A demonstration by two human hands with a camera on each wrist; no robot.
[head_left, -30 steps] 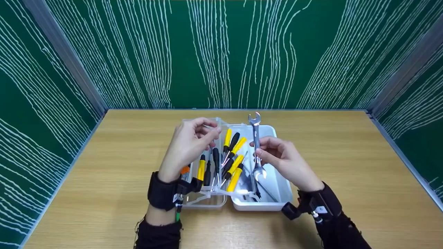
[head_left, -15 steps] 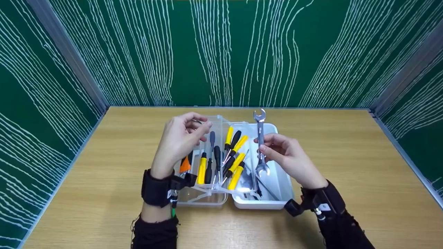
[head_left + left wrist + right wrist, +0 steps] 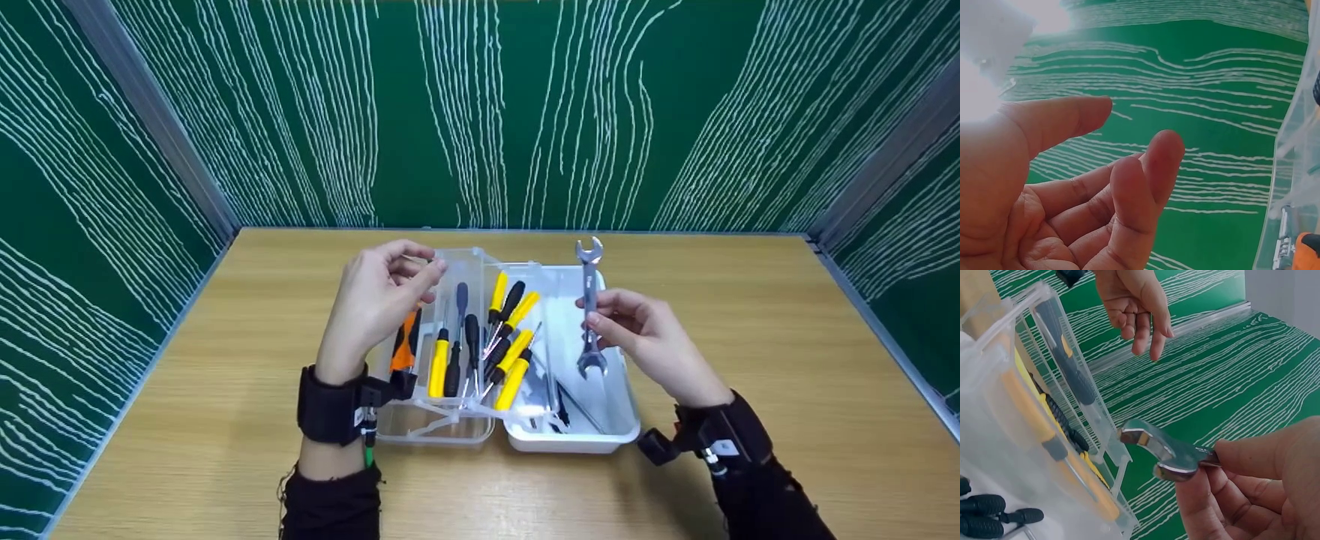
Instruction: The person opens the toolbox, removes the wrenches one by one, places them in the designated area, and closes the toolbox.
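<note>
My right hand [image 3: 641,334] pinches a shiny open-end wrench [image 3: 590,300] by its shaft, thumb against fingers. The wrench stands nearly upright above the white toolbox [image 3: 619,420]; in the right wrist view one of its forked ends [image 3: 1154,450] points at the camera. My left hand [image 3: 379,300] hovers over the left part of the clear plastic tray [image 3: 450,259]. In the left wrist view its fingers [image 3: 1165,163] are loosely bent, thumb apart, with nothing between them. Below it lie an orange-and-black handled tool [image 3: 405,345] and a yellow screwdriver [image 3: 439,367].
Several yellow and black screwdrivers [image 3: 514,379] lie across the middle of the toolbox. A dark screwdriver [image 3: 462,300] lies in the tray. Long thin metal rods [image 3: 581,405] rest in the white bottom. The wooden table [image 3: 750,337] is walled by green panels [image 3: 517,112].
My right hand has moved right with the wrench. My left hand has drawn back to the left, uncovering the orange-handled tool and the dark screwdriver.
</note>
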